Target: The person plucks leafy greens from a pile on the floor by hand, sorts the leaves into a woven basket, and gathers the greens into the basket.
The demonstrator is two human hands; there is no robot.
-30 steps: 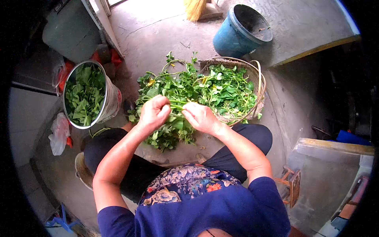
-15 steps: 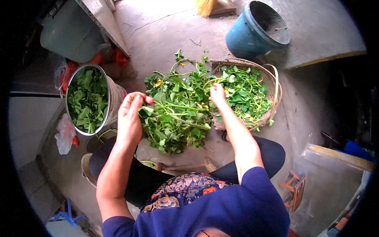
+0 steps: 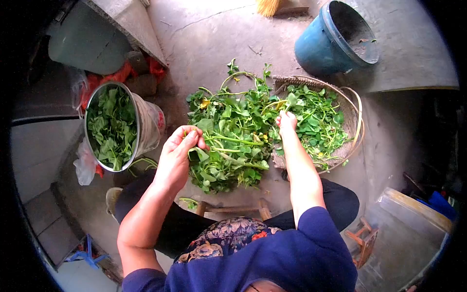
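Note:
My left hand [image 3: 181, 151] is closed in a pinch on a leafy stem, at the left edge of a heap of green vines [image 3: 228, 126] on the floor. A curled leaf hangs just below its fingertips. Over the left rim of a woven basket [image 3: 351, 117], my right hand [image 3: 287, 121] is closed, with a stem showing at its fingers; its far end is lost among the greens. Loose leafy stems [image 3: 316, 119] fill much of the basket. Left of my left hand stands a metal-rimmed bucket [image 3: 138, 141] with picked green leaves [image 3: 111, 126] inside.
A blue bucket [image 3: 318, 48] stands beyond the basket, and broom bristles [image 3: 267, 7] show at the top. Close to the left bucket lies a plastic bag [image 3: 84, 168]. A small wooden stool [image 3: 362, 243] is at my right. Wooden bars [image 3: 233, 209] lie between my legs.
The whole view has shifted, so most things appear farther right. Both hands stay closed near the same places, the right one slightly lower against the basket.

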